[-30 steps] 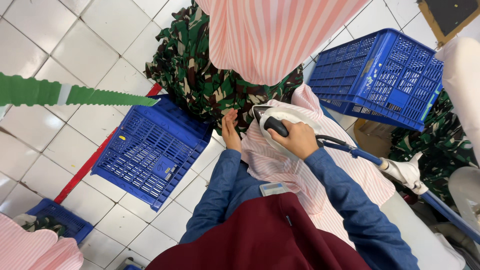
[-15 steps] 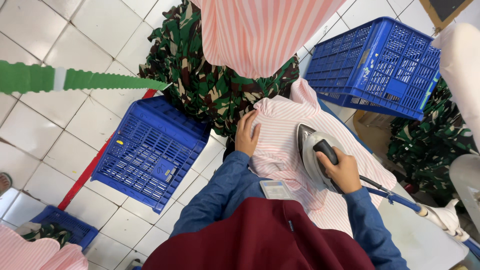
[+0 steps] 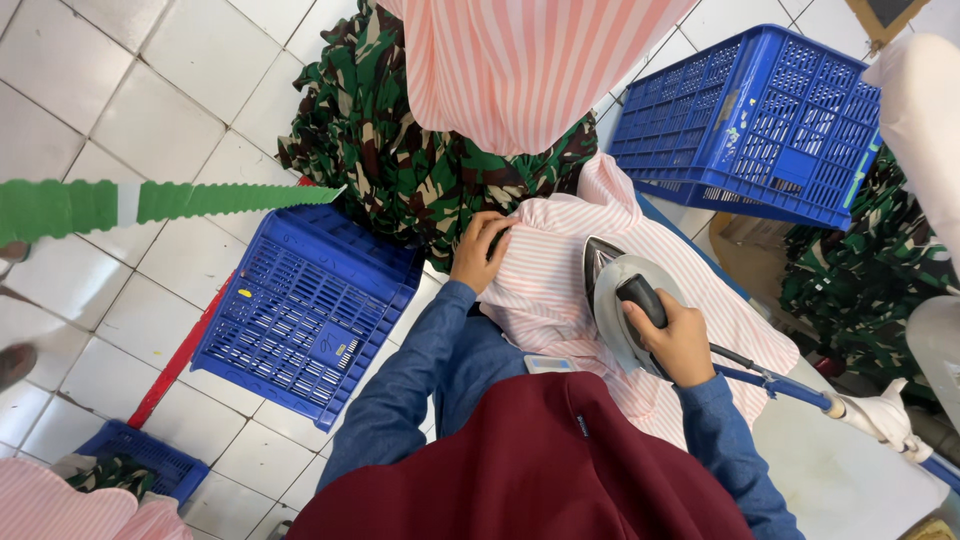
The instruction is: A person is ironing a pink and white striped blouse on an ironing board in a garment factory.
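Right hand (image 3: 684,340) gripping iron (image 3: 612,295) on striped garment (image 3: 545,280)

We're looking into a garment pressing room, a laundry or clothing workshop; blue plastic crates (image 3: 300,325) are sitting on the white tiled floor (image 3: 100,90); camouflage garments (image 3: 400,170) are piling up; a steam iron (image 3: 620,300) is resting on striped cloth (image 3: 545,290).

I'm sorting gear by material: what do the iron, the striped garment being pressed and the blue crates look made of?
Iron: seemingly metal body with a dull grey sheen, black handle probably plastic, held by the right hand. Striped garment: thin woven cloth, matte, creasing softly under the left hand. Blue crates: moulded plastic, slightly glossy, lattice walls.
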